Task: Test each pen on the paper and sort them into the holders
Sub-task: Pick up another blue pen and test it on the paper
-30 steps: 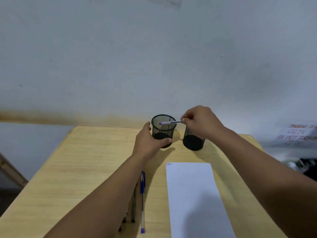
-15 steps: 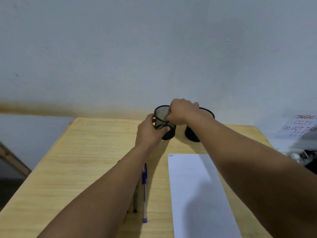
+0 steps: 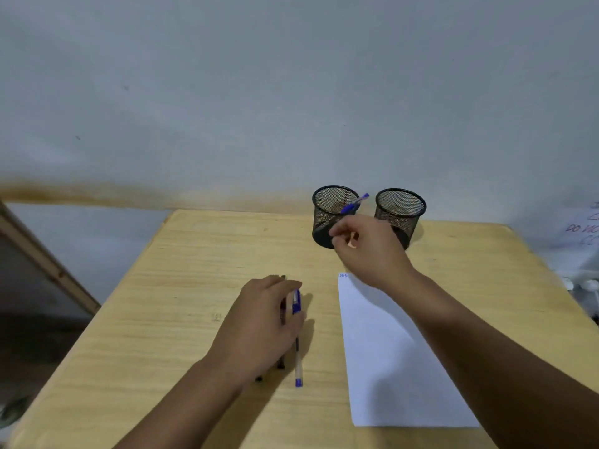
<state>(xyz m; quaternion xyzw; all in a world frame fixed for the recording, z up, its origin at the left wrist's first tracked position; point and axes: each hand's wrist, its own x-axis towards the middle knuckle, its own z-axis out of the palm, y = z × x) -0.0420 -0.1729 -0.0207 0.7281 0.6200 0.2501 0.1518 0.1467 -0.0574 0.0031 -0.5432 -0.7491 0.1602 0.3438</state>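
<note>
Two black mesh holders stand at the table's far edge, the left holder (image 3: 324, 218) and the right holder (image 3: 401, 212). A blue pen (image 3: 355, 203) leans inside the left one, its end sticking out over the rim. My right hand (image 3: 369, 251) hovers just in front of the holders, fingers loosely curled, holding nothing. My left hand (image 3: 265, 322) lies over a row of pens on the table and pinches a blue-capped pen (image 3: 297, 319). The ends of two dark pens (image 3: 280, 365) poke out beneath that hand. A white paper sheet (image 3: 389, 358) lies to the right.
The wooden table (image 3: 181, 286) stands against a pale wall. A paper sign with handwriting (image 3: 583, 228) and some white objects (image 3: 583, 285) sit beyond the table's right edge. A wooden frame (image 3: 48, 264) leans at the left.
My right hand dropped the blue pen into the left holder and drew back. My left hand left that holder and came down onto the pens on the table.
</note>
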